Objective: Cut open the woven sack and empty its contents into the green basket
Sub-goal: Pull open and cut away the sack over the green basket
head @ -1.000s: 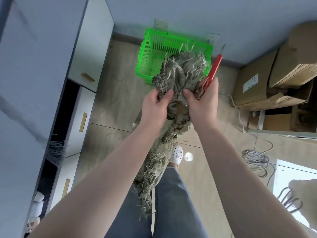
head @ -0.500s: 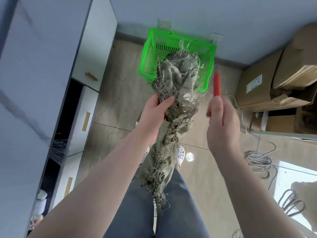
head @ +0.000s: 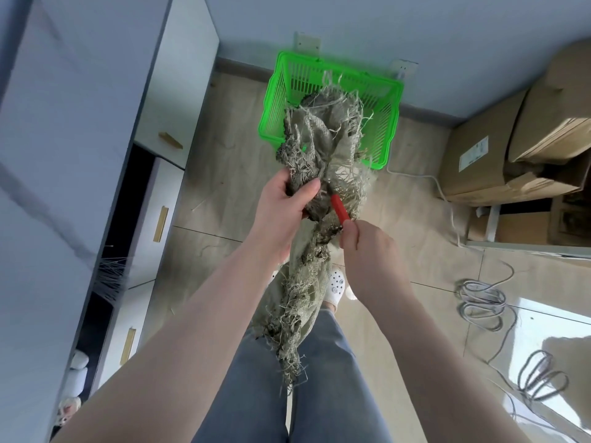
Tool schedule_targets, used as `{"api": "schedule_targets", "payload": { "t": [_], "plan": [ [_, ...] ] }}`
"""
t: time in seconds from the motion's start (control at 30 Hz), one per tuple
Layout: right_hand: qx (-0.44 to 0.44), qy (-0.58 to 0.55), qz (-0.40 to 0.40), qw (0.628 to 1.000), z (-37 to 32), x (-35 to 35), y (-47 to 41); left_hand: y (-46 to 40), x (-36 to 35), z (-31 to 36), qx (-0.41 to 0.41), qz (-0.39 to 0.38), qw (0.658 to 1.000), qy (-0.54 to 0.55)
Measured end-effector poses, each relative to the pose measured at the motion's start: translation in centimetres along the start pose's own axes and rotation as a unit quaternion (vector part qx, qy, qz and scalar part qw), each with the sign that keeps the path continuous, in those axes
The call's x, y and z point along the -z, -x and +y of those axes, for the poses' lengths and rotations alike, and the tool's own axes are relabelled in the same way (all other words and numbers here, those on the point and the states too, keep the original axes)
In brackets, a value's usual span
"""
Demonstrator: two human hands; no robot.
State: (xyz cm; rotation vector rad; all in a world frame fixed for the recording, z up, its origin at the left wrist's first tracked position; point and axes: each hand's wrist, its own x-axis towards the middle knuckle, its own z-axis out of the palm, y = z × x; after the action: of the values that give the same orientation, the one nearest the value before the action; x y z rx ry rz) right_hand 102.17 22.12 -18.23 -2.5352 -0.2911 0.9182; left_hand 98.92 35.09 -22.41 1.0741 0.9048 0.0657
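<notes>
Woven sack (head: 323,148), grey-green, badly frayed, twisted into a rope: held up in the air in front of the body, upper bundle hanging in line with the bright green slotted plastic basket (head: 383,100) on the floor by the wall, lower tail trailing down past the knees. Left hand (head: 284,203) clamped round the sack just under the bundle, thumb pressed across the cloth. Right hand (head: 367,247) curled tight round a red-handled cutter (head: 339,208), red shaft angled up and left into the frayed weave just beside the left thumb. Blade tip hidden in the fibres; cannot tell whether touching cloth or already through.

Step in hand, by judgement: opening the cut at the gathered neck.

- Keep sack taut between grip and its own hanging weight; slack weave likely to snag rather than part.
- Steer edge away from left thumb, very near the entry point; safer to slide left grip lower first.
- Cut along the weave, short strokes; loose strands could tangle the blade.
- Hold bundle over basket opening before widening the slit, else contents may spill on wooden floor (head: 230,148).
- Contents not visible.
</notes>
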Motion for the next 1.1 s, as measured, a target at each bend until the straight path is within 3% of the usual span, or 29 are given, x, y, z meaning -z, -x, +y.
{"api": "schedule_targets", "payload": {
  "t": [0.57, 0.83, 1.1],
  "plan": [
    [0.024, 0.131, 0.018, 0.991, -1.7, 0.9, -0.3, 0.6, 0.4, 0.4, 0.000, 0.002, 1.000, 0.019],
    [0.026, 0.151, 0.012, 0.988, -2.1, 0.9, -0.5, 0.0, 1.1, 0.2, -0.005, 0.007, 0.997, 0.075],
    [0.022, 0.146, 0.002, 0.989, -2.7, 0.9, -0.9, 0.1, 0.8, 0.1, -0.011, 0.015, 0.998, 0.057]
  ]
}}
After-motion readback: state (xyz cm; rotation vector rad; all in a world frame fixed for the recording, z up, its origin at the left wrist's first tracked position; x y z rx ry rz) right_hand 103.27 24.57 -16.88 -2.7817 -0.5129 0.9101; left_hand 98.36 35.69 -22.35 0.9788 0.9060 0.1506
